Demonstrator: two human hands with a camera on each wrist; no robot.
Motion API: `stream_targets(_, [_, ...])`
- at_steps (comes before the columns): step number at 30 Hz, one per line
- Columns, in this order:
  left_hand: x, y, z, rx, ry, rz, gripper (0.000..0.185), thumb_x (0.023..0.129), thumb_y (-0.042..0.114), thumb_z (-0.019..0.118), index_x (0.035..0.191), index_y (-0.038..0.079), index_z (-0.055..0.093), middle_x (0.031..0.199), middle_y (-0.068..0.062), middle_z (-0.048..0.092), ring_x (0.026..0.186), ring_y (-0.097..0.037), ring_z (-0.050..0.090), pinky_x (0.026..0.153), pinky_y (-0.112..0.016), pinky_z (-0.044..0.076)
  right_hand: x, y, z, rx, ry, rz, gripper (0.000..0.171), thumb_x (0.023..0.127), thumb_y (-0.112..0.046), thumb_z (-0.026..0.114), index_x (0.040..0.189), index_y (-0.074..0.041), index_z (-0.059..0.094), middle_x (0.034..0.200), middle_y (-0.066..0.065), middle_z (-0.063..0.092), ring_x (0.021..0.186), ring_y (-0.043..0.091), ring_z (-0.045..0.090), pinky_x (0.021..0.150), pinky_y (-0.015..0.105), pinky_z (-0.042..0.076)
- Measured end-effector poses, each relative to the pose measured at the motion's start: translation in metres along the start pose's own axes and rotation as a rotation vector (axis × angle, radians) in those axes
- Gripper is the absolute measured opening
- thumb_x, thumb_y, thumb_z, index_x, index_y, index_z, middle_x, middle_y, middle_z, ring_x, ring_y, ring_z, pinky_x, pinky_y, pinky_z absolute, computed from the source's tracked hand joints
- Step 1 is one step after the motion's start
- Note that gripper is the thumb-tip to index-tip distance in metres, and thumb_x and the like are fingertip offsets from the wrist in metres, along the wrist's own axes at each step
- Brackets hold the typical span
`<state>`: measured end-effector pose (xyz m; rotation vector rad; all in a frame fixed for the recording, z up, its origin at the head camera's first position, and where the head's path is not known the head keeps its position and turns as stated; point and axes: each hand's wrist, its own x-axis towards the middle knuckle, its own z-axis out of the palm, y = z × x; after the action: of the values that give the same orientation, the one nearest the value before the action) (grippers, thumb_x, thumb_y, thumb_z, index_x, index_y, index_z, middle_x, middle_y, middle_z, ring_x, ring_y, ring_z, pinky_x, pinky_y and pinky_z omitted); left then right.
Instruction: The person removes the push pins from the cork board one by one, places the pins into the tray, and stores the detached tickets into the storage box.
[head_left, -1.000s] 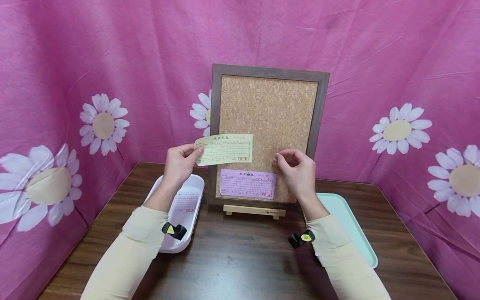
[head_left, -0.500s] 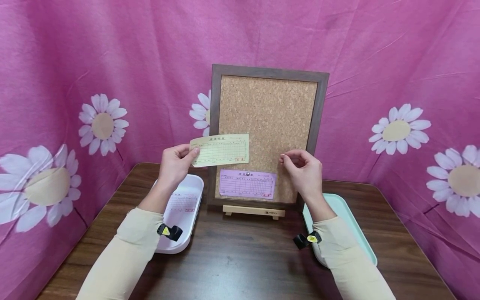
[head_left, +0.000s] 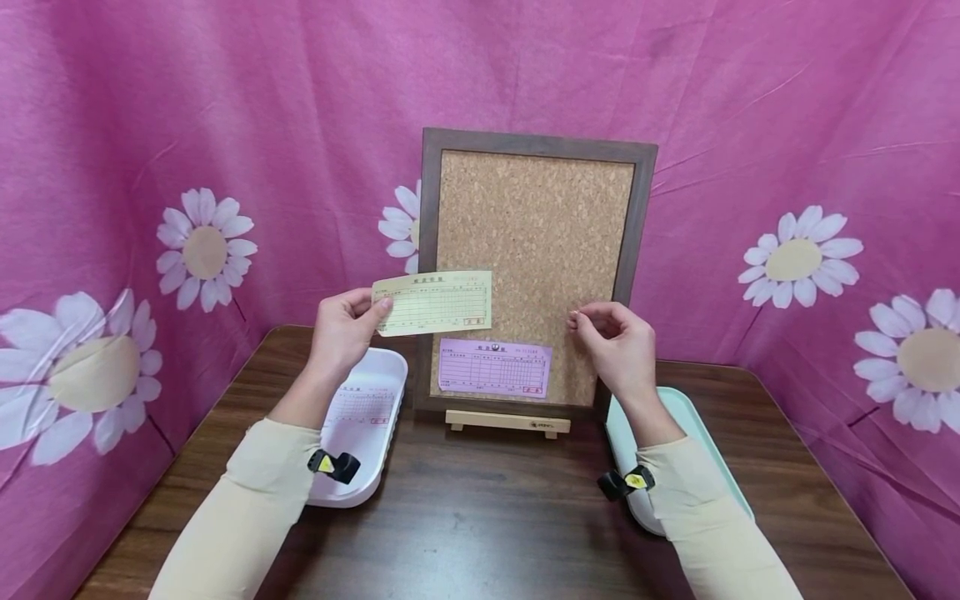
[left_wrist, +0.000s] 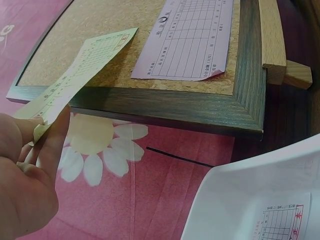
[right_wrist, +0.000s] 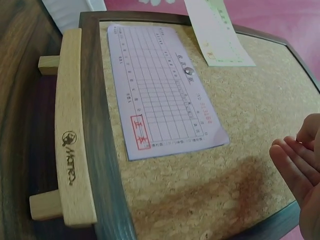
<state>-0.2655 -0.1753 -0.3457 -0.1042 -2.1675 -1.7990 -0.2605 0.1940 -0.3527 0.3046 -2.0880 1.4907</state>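
A staged recording booth is indicated: a wooden table (head_left: pixel 480 517) is enclosed on three sides by pink daisy-print cloth (head_left: pixel 187 125), with a cork board (head_left: pixel 536 250) propped on a small easel stand (head_left: pixel 508 421).

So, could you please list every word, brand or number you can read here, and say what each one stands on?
Brand mark on the wooden stand: a round logo and capital letters, too blurred to spell out.
Purple slip pinned to the cork board: printed table and red stamp, characters too small to read.
Yellow slip, pinched by the left hand: heading and grid, unreadable.
Slip in the white tray: red print, unreadable.
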Motion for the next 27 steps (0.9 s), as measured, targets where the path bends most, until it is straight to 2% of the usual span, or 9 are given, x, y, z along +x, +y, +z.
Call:
stream_targets(2, [-0.001, 0.0, -0.001, -0.001, -0.004, 0.006, 0.029, 0.103, 0.008, 0.072, 0.123, -0.014, 0.074, 0.095, -0.014, 0.082, 0.069, 0.009, 0.067, 0.066, -0.015, 0.056, -0.001, 0.001, -0.002, -0.013, -0.001, 0.008, 0.009, 0.098, 0.001, 0.073, 0.102, 0.009, 0.075, 0.099, 0.032, 0.079, 0.078, -0.007, 0.074, 0.069, 0.012, 0.059])
stream_targets(9, [-0.003, 0.003, -0.008, -0.009, -0.028, 0.011, 0.031, 0.105, 0.007, 0.069, 0.127, -0.014, 0.071, 0.113, -0.032, 0.077, 0.072, 0.009, 0.069, 0.068, -0.013, 0.057, -0.005, 0.002, -0.009, -0.036, -0.008, 0.005, 0.009, 0.098, 0.002, 0.072, 0.102, 0.009, 0.076, 0.1, 0.032, 0.078, 0.077, -0.009, 0.073, 0.069, 0.011, 0.058])
stream_targets(12, [-0.004, 0.005, -0.011, -0.011, -0.029, 0.003, 0.032, 0.105, 0.007, 0.069, 0.128, -0.014, 0.071, 0.114, -0.032, 0.077, 0.072, 0.009, 0.069, 0.068, -0.013, 0.057, -0.005, 0.002, -0.012, -0.057, -0.006, -0.001, 0.009, 0.098, 0.002, 0.072, 0.102, 0.008, 0.077, 0.1, 0.031, 0.079, 0.078, -0.01, 0.073, 0.068, 0.01, 0.057])
stream_targets(18, [-0.005, 0.003, -0.017, -0.016, -0.023, -0.011, 0.033, 0.104, 0.007, 0.07, 0.129, -0.015, 0.07, 0.101, -0.011, 0.083, 0.073, 0.009, 0.07, 0.069, -0.013, 0.058, -0.006, 0.001, -0.015, -0.076, -0.002, -0.015, 0.008, 0.098, -0.001, 0.074, 0.101, 0.005, 0.078, 0.099, 0.028, 0.08, 0.078, -0.009, 0.073, 0.067, 0.009, 0.055])
stream_targets(23, [-0.005, 0.0, -0.02, -0.027, -0.033, -0.004, 0.033, 0.104, 0.007, 0.07, 0.128, -0.016, 0.07, 0.088, 0.012, 0.08, 0.074, 0.009, 0.071, 0.069, -0.013, 0.057, -0.008, 0.002, -0.018, -0.082, -0.003, -0.019, 0.008, 0.099, -0.001, 0.074, 0.101, 0.005, 0.079, 0.098, 0.029, 0.08, 0.077, -0.011, 0.071, 0.066, 0.01, 0.055])
stream_targets(27, [-0.007, -0.001, -0.025, -0.011, -0.039, -0.007, 0.033, 0.105, 0.008, 0.07, 0.128, -0.015, 0.07, 0.086, 0.015, 0.079, 0.074, 0.009, 0.07, 0.069, -0.013, 0.057, -0.01, 0.002, -0.021, -0.095, -0.005, -0.013, 0.008, 0.099, -0.002, 0.074, 0.102, 0.004, 0.079, 0.099, 0.028, 0.08, 0.078, -0.01, 0.072, 0.066, 0.01, 0.056])
